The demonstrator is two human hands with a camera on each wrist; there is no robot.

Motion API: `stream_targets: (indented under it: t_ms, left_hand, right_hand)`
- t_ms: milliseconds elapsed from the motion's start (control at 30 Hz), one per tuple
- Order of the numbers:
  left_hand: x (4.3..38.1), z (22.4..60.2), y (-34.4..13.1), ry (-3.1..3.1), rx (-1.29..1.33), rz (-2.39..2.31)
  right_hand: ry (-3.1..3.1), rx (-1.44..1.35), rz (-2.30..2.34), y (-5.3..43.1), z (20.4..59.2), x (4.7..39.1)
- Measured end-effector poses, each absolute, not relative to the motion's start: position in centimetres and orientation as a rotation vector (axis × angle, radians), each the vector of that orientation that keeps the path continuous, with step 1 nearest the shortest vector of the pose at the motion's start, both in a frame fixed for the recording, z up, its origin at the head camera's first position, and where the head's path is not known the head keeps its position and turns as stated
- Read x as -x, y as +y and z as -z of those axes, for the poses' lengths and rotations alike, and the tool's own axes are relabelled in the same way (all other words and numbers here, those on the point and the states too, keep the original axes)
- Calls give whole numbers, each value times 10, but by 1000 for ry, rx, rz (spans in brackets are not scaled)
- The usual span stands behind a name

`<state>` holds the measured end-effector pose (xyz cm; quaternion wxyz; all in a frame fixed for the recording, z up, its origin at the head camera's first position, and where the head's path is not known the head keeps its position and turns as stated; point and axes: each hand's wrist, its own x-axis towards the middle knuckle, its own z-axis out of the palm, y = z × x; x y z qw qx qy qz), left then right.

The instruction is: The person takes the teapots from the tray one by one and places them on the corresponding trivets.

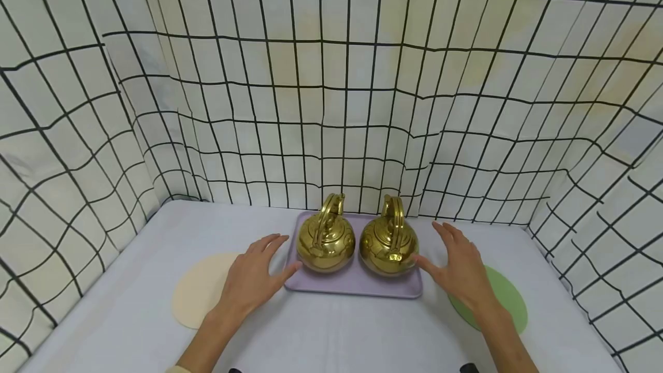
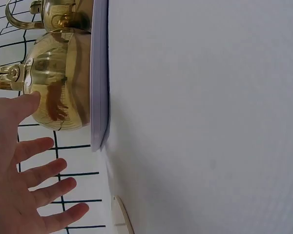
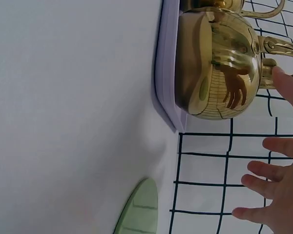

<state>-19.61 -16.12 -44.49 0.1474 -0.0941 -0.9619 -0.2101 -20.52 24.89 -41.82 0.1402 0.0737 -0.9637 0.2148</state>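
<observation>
Two shiny gold teapots with arched top handles stand side by side on a lilac tray [image 1: 339,285]. To the left of the left teapot [image 1: 327,244] is my left hand [image 1: 254,275], fingers spread and holding nothing. My right hand [image 1: 461,266] is beside the right teapot [image 1: 385,246], its fingers apart and the thumb overlapping the teapot's edge in the head view. In the left wrist view the left thumb [image 2: 29,103] overlaps the teapot's side. The right wrist view shows the right thumb [image 3: 285,85] by the other teapot's handle.
A round cream mat [image 1: 194,295] lies on the white table under the left hand's side, and a round green mat [image 1: 510,298] lies below the right hand. White walls with a black grid [image 1: 331,102] close off the back and both sides.
</observation>
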Motion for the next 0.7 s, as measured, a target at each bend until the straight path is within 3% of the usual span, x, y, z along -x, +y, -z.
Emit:
stream_targets:
  t_ms: [700]
  left_hand:
    - [201,448,-160,-2901,151,978]
  right_hand:
    - [-2620,-331,-1116,236,415,205]
